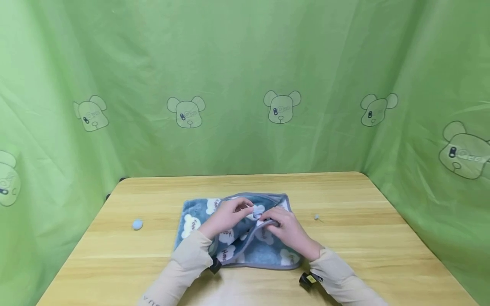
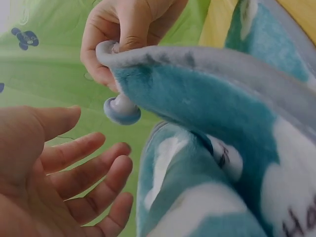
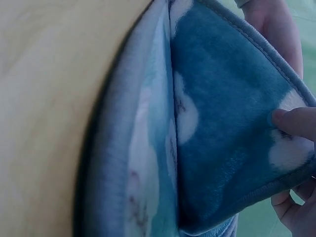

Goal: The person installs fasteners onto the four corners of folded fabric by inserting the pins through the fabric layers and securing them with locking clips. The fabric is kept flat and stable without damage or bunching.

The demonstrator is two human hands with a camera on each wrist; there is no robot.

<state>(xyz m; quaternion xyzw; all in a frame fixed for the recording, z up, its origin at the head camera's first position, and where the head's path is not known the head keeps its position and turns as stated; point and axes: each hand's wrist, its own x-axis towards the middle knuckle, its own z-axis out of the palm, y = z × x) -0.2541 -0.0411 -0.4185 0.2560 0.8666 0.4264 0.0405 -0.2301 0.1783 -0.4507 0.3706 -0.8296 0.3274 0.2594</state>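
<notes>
A teal fleece blanket (image 1: 260, 255) with white cloud prints and grey edging lies partly folded on the table. My right hand (image 1: 288, 228) pinches its lifted edge between thumb and fingers. From that pinched corner a pale blue, mushroom-shaped piece (image 2: 122, 109) sticks out below the right fingers; whether they hold it or it is fixed to the cloth, I cannot tell. Close by, my left hand (image 2: 74, 173) has its fingers spread, apart from the cloth and the piece in the left wrist view. The right thumb (image 3: 291, 121) presses the fleece in the right wrist view.
On the wooden table (image 1: 363, 255), a round pale blue piece (image 1: 137, 224) lies to the left. A smaller blue-grey piece (image 1: 316, 217) with a thin point lies right of the blanket. Green curtains (image 1: 237, 51) with bear prints hang behind and at the sides.
</notes>
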